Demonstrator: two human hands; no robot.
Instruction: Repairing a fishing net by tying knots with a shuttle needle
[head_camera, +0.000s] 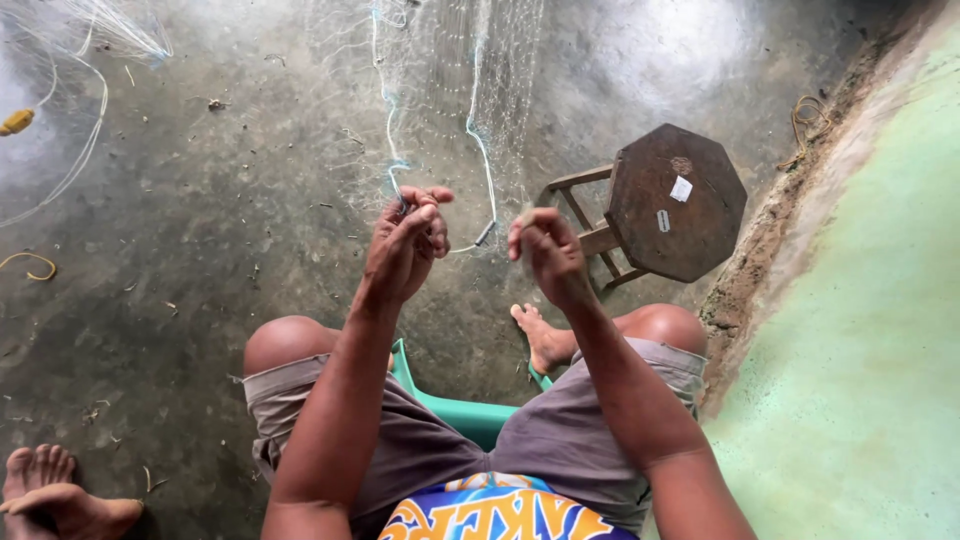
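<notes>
Bare concrete floor (200, 250) below, I keep my left hand (408, 240) pinching the fishing net (450, 90) taut while my right hand (545, 250), fingers clenched on its mesh, works slowly.

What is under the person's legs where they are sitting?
A green plastic seat shows between the thighs, under the grey shorts. Its legs and back are covered by the body. Below it lies the grey concrete floor, with one bare foot resting there.
</notes>
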